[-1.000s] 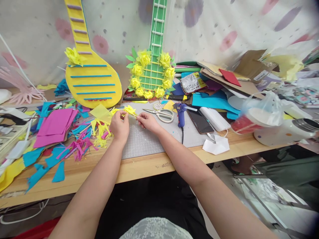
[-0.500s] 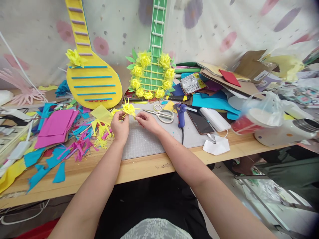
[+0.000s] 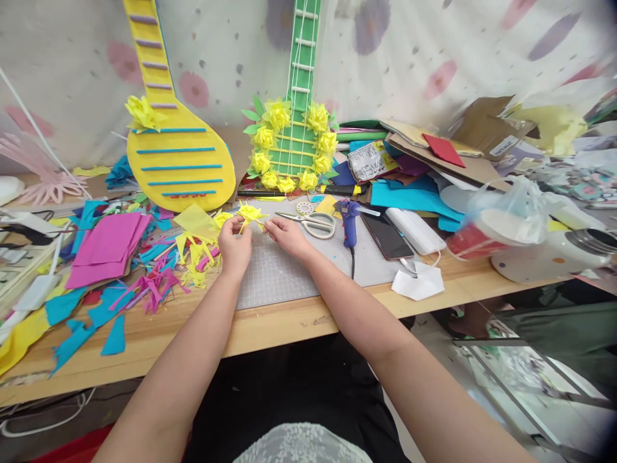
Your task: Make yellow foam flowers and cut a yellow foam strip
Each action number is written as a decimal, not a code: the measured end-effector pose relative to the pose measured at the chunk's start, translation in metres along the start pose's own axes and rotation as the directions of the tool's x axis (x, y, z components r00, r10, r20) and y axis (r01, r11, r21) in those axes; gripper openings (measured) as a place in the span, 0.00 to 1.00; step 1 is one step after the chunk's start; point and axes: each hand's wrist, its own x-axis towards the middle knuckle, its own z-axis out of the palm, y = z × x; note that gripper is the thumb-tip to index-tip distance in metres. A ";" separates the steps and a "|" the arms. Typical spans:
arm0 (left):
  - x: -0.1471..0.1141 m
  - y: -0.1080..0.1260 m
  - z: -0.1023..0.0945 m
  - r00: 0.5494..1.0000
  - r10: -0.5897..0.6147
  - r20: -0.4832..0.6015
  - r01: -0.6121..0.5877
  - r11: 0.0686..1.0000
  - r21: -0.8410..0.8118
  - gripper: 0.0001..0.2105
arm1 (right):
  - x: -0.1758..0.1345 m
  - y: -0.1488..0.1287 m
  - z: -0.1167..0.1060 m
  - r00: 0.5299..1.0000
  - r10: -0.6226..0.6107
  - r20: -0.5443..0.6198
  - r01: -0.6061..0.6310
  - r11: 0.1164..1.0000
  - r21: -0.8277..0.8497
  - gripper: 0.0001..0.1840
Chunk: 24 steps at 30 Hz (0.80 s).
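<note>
A spiky yellow paper flower (image 3: 251, 213) is held up over the grey cutting mat (image 3: 279, 276). My left hand (image 3: 234, 243) is closed on its left side, thumb and fingers pinched together. From the right, my right hand (image 3: 287, 235) pinches the tip of a petal at the flower's edge. Just beyond my right hand lie scissors (image 3: 318, 225) with pale handles. Behind the flower stands a green paper guitar shape (image 3: 301, 96) ringed with yellow flowers. A yellow lute-like shape (image 3: 180, 157) with blue strips leans to its left.
Yellow, pink and blue paper scraps (image 3: 154, 286) litter the left side, beside stacked magenta sheets (image 3: 108, 247). A blue glue gun (image 3: 349, 222), a phone (image 3: 387, 235) and a white power bank (image 3: 417, 230) lie at right. A bagged cup (image 3: 491, 225) stands farther right.
The flower has tipped and turned slightly between my fingers, with its petals now spread wider. Both hands stay nearly in place, shifted a little to the right.
</note>
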 end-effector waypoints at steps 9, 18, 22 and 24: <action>-0.004 0.012 -0.005 0.979 0.190 -0.079 -0.179 0.975 0.128 0.06 | -0.002 0.000 -0.002 0.994 -0.077 0.074 0.080 0.996 -0.042 0.16; 0.003 0.001 -0.005 0.989 0.117 -0.086 -0.109 0.990 0.090 0.06 | -0.003 0.000 -0.006 0.977 -0.177 0.119 0.186 0.980 -0.066 0.13; 0.001 0.003 -0.002 0.995 0.068 -0.076 -0.068 0.998 0.003 0.07 | -0.003 -0.005 -0.006 0.983 -0.142 0.117 0.149 0.987 -0.057 0.13; 0.000 0.006 -0.001 0.997 0.035 -0.062 -0.038 0.998 -0.040 0.08 | -0.003 -0.007 -0.005 0.985 -0.118 0.125 0.126 0.990 -0.056 0.13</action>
